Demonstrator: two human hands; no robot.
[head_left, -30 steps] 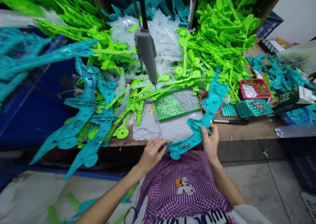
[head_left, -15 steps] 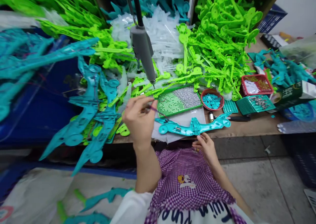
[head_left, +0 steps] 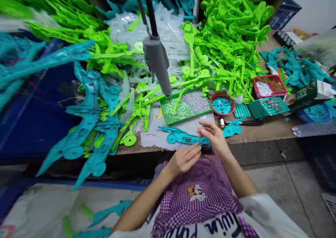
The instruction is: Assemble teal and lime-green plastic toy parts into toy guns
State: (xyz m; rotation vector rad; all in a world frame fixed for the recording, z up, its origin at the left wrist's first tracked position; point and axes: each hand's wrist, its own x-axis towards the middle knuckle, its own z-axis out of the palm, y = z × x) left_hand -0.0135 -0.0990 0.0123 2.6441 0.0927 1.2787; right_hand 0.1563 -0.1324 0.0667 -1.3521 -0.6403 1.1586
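On the brown worktable [head_left: 275, 134], crowded with light green and teal plastic parts, one teal shell [head_left: 181, 137] lies across the near edge, on a pale sheet [head_left: 151, 139]. Half a second ago the left hand [head_left: 185, 160] was raised left of the shell; now it is low beside the right hand [head_left: 215, 139], over the shell's middle. A light green part [head_left: 179, 100] now slants across the green tray [head_left: 189, 118]. Counted: one hanging screwdriver [head_left: 157, 64], one round red bowl [head_left: 224, 114], one hammer [head_left: 245, 123]. The right hand, fingers loosely spread, hides part of the shell. The left hand's fingers are drawn narrow; whether they pinch anything cannot be told. The teal pile [head_left: 18, 49] at far left is blurred and cut off.
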